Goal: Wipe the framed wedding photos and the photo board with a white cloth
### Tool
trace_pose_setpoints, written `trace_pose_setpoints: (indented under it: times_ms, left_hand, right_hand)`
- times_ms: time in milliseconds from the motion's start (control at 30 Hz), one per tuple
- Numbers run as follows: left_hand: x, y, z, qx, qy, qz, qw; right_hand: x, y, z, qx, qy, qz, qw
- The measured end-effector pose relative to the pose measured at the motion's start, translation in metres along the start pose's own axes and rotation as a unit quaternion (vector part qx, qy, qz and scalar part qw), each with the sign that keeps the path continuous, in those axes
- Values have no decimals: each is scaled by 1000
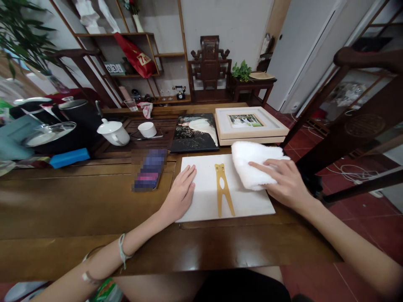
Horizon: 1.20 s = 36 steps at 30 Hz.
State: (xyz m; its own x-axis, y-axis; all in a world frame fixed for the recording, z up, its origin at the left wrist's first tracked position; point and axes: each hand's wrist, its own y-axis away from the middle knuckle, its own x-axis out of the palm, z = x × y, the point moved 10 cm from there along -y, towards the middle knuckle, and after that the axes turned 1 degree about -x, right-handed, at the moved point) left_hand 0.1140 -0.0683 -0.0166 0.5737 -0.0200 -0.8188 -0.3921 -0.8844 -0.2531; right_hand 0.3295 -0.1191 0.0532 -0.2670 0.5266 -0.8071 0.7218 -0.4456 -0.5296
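Observation:
A white board (203, 197) lies flat on the wooden table, with a gold-coloured easel stand (220, 184) attached to its upward face. My left hand (182, 191) rests flat along the board's left edge, fingers stretched out and holding nothing. Over the board's upper right corner, my right hand (285, 180) grips a folded white cloth (252, 161), its index finger stretched across the top. The cloth covers that corner, so what lies under it is hidden.
Behind the board lie a dark photo panel (195, 132) and a pale framed picture (252, 121). Left are a phone (149, 170), a white lidded cup (113, 132), a small white bowl (147, 129), a blue block (69, 158) and a black pan (52, 136). A dark chair (355, 121) stands right.

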Motion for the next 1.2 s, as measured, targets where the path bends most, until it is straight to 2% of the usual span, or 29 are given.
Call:
trace_pose_setpoints:
  times_ms: [67, 133, 300, 367, 467, 600, 700, 767, 867, 933, 1033, 1200]
  left_hand:
    - [0, 0, 0, 0, 4, -1, 1000]
    - [-1, 0, -1, -2, 0, -3, 1000]
    - [-1, 0, -3, -2, -9, -7, 1000]
    - [0, 0, -3, 0, -11, -5, 1000]
    - [0, 0, -3, 0, -10, -7, 1000]
    - [1, 0, -2, -9, -8, -14, 1000]
    - [1, 0, -2, -10, -9, -13, 1000]
    - [2, 0, -2, -12, -9, -11, 1000]
    - [2, 0, -2, -10, -7, -9, 1000]
    - [1, 1, -2, -7, -7, -9, 1000]
    - [2, 1, -2, -5, -9, -2, 1000]
    - [1, 1, -3, 4, -4, -5, 1000]
  right_hand:
    - [-9, -2, -12, 29, 18, -16, 999]
    - [-7, -7, -20, 35, 21, -11, 999]
    - [41, -26, -21, -7, -103, 84, 991]
    - [57, -30, -26, 11, -156, 103, 982]
    - [67, -32, -31, 39, -181, 118, 976]
    - [53, -26, -11, 31, -182, 156, 970]
    - [29, -12, 27, 6, -181, 199, 963]
    - [9, -4, 52, -12, -185, 203, 962]
    - [-10, 4, 70, -21, -197, 200, 959]
    - [-5, 3, 64, -15, -211, 209, 955]
    - [21, -8, 33, -1, -217, 216, 952]
    - [64, -39, -25, 15, -202, 146, 968]
